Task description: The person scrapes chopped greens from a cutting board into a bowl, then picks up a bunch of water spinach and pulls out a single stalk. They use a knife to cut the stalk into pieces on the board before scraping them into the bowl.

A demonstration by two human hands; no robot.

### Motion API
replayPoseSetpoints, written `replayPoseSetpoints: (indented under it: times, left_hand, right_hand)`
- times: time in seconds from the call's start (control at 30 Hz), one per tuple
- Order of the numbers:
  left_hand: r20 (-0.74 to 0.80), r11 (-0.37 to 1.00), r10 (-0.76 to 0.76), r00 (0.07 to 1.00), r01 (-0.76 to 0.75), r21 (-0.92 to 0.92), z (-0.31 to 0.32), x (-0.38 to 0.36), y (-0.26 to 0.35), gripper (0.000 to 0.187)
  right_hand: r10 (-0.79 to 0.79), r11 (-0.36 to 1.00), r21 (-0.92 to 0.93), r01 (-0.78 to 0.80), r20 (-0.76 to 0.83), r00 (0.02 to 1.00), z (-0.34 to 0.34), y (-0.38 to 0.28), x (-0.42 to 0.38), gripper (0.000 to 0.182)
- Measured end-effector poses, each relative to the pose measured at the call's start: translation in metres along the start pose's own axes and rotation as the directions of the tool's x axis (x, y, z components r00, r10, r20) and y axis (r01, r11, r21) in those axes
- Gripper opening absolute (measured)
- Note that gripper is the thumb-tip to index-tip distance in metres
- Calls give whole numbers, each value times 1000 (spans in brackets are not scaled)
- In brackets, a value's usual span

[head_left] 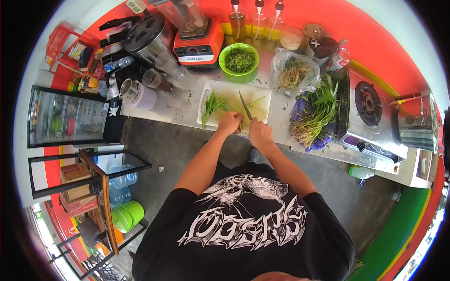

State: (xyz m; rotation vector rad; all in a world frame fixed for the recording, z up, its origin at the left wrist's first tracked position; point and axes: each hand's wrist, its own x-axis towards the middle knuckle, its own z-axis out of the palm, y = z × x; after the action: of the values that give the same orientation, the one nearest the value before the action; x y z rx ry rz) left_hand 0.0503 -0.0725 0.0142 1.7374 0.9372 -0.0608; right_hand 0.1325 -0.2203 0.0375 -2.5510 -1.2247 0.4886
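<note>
My right hand (260, 132) is closed round the handle of a knife (245, 106), whose blade points up and left over a white cutting board (265, 107). At the board's near edge, my left hand (229, 123) has its fingers curled on some green stems (241, 125), partly hidden by the fingers. Leafy greens (213, 104) lie on the board's left side, beyond my left hand. A thin green stem (257, 99) rests to the right of the blade. Behind the board stands a green bowl (239, 75) holding chopped greens (239, 60).
Right of the board are a plastic bag (313, 75) with root trimmings and a bundle of leafy greens (318, 114) on purple plastic. Further right stands a gas stove (370, 110) with a metal pot (416, 122). A red blender (198, 44), cups and pump bottles line the back.
</note>
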Motion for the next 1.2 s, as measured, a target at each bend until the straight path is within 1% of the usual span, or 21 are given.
replayPoseSetpoints:
  times: [0.13,0.27,0.33,0.47,0.53,0.67,0.7,0.73,0.77,0.8,0.83,0.87,0.9,0.93,0.97,1.0,1.03,1.07,1.1,1.13,1.2]
  left_hand:
    - [54,996,-52,997,56,-76,-3,10,-6,34]
    - [74,984,-84,994,94,-154,-5,15,-8,35]
    - [129,979,-97,987,117,-164,-8,15,-4,34]
    - [146,981,-83,986,106,-160,-10,18,-3,34]
    - [153,974,-79,985,109,-201,-13,13,2,34]
    - [175,980,-12,984,46,-193,-16,6,-6,33]
    - [196,974,-10,981,53,-219,-18,4,-8,30]
    - [191,974,-6,982,48,-221,-17,1,-11,30]
    - [120,957,47,992,-10,-290,-16,-2,-14,28]
    - [45,933,93,995,-71,-353,-15,-6,-14,26]
    - [39,932,93,995,-73,-354,-16,-8,-14,26]
    - [-70,945,148,986,-162,-283,-17,-10,-14,24]
    - [-175,949,208,962,-241,-201,-20,-13,-11,23]
    - [-181,950,206,962,-240,-198,-23,-15,-9,23]
    - [-291,924,326,899,-368,-101,-24,-17,-7,23]
    - [-383,879,444,810,-477,11,-27,-20,-4,22]
    - [-386,881,441,810,-474,13,-33,-29,9,22]
    - [-309,921,342,888,-382,-78,-41,-38,22,24]
    - [-220,947,238,946,-276,-162,-47,-47,33,26]
    - [-224,948,232,947,-272,-164,-49,-51,38,26]
    - [-166,954,212,963,-241,-180,-50,-58,45,25]
  right_hand:
    - [60,998,-13,-59,88,994,-3,-8,-1,14]
    - [95,994,-53,-91,86,992,-6,-21,-1,15]
    - [131,989,-76,-124,88,987,-1,-27,4,16]
    - [152,988,-30,-150,63,986,6,-34,20,17]
    - [182,983,-3,-183,92,979,6,-37,27,19]
    - [146,989,10,-147,40,988,7,-26,28,20]
    - [136,988,63,-138,34,990,6,-21,27,23]
    - [126,985,117,-129,29,992,5,-16,27,27]
    - [121,985,117,-124,27,992,3,-10,28,27]
    - [48,971,235,-48,6,999,2,-4,29,34]
    - [-24,937,348,30,-23,999,0,2,31,43]
    - [-31,937,348,38,-24,999,-2,8,33,43]
    - [-37,871,490,49,-34,999,-9,11,33,51]
    - [-40,782,620,57,-42,998,-18,10,32,59]
    - [-45,780,623,60,-41,998,-27,8,31,59]
    - [9,566,822,-67,75,997,-43,4,27,58]
    - [28,300,933,-202,203,979,-57,0,23,57]
    - [24,299,932,-204,206,978,-67,-4,20,57]
    - [38,255,945,-205,202,979,-75,-7,18,55]
    - [53,211,956,-206,199,979,-81,-9,15,54]
    - [39,193,961,-197,193,980,-88,-9,12,54]
